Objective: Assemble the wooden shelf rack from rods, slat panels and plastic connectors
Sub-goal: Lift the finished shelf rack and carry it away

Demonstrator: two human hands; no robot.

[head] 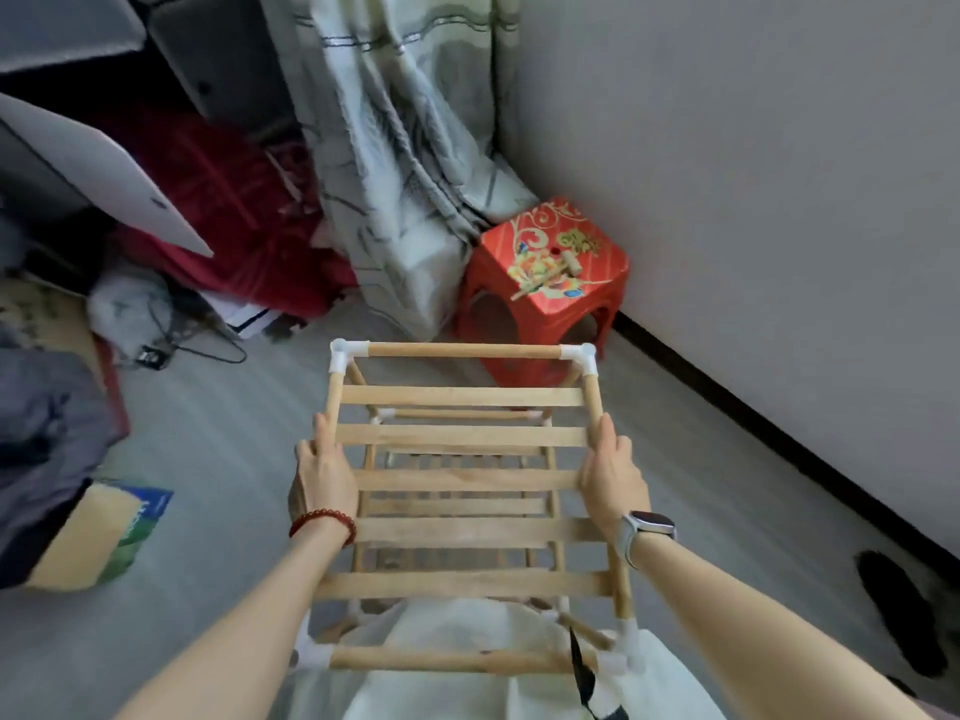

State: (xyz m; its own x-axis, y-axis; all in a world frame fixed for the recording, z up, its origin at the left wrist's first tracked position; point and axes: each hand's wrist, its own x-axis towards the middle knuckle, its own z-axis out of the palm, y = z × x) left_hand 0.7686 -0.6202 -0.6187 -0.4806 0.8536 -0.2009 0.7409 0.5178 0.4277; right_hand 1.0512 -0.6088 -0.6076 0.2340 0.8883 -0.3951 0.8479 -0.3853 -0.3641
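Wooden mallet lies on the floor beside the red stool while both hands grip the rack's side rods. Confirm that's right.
Not quite. The head view shows the wooden mallet lying on top of the red stool, not on the floor beside it. The rest holds: the left hand and right hand each grip a side rod of the rack.

Bare forearms; red bead bracelet [323, 527] on left wrist, grey-strapped smartwatch [647, 532] on right.
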